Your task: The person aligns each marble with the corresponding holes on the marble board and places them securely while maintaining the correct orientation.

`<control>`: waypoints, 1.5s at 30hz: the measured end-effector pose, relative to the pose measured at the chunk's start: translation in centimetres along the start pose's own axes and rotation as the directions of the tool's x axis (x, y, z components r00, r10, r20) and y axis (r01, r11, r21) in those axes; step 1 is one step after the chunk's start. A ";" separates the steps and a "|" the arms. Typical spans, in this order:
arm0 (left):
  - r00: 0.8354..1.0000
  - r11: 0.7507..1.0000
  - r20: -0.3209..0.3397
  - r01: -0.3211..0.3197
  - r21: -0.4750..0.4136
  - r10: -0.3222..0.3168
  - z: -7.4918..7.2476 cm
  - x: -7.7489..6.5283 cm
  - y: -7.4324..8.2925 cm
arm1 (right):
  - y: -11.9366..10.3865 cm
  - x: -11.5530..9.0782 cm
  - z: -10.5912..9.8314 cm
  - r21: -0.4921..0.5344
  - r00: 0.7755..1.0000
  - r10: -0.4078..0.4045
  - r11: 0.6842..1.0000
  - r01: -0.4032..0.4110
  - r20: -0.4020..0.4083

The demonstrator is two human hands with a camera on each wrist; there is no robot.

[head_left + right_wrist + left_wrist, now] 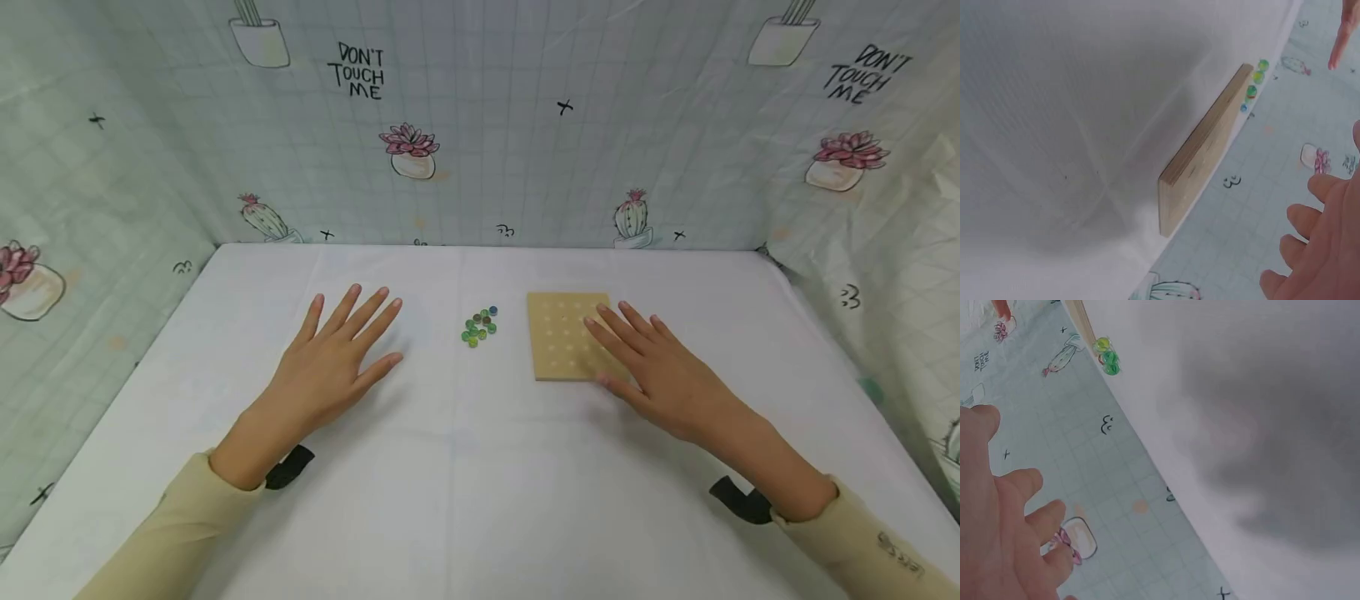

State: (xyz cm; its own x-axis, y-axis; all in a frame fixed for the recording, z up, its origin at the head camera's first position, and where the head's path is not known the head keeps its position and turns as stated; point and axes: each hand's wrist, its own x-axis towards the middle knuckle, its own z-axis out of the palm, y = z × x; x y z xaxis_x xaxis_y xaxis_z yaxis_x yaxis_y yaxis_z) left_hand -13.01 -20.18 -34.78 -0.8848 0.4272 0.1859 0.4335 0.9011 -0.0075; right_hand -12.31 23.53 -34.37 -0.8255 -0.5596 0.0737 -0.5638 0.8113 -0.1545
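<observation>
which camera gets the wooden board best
The head view: it shows most of the wooden board's top face and its rows of pale spots, though the right hand hides part. The right wrist view shows it at a steep slant, mostly edge; the left wrist view only a strip, cut off at the top.

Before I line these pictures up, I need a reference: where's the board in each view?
Head: board right of centre, partly hidden by the right hand.
Left wrist: a sliver of board at the top edge, left of centre.
Right wrist: board just right of centre, seen obliquely.
Shared landmark: the marbles, near it in all three.
</observation>
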 end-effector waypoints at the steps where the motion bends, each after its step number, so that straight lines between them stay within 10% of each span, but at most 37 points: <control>1: 1.000 1.000 0.002 -0.004 -0.005 0.004 0.0 0.2 0.1 | 0.2 0.1 -0.1 0.023 1.000 0.007 1.000 -0.007 0.009; 11: 0.998 0.997 0.011 -0.065 -0.040 0.066 -0.1 2.5 0.7 | 3.4 1.5 -0.9 0.248 0.985 0.117 0.958 -0.146 0.127; 23: 0.991 0.976 0.010 -0.129 -0.176 0.133 0.1 4.5 1.3 | 7.7 3.8 -1.1 0.246 0.985 0.053 0.965 -0.092 0.163; 45: 0.987 0.837 0.041 -0.111 -0.536 0.157 1.8 8.4 1.6 | 11.0 5.1 0.6 0.232 0.977 0.082 0.964 -0.128 0.198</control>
State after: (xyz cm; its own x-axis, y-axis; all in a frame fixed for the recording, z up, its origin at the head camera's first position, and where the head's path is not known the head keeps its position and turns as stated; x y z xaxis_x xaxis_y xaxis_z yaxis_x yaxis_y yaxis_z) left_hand -20.05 -15.00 -34.98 -0.8118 0.5664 0.1419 0.5527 0.6669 0.4997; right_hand -22.70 29.47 -36.28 -0.8469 -0.5140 -0.1362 -0.4320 0.8144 -0.3874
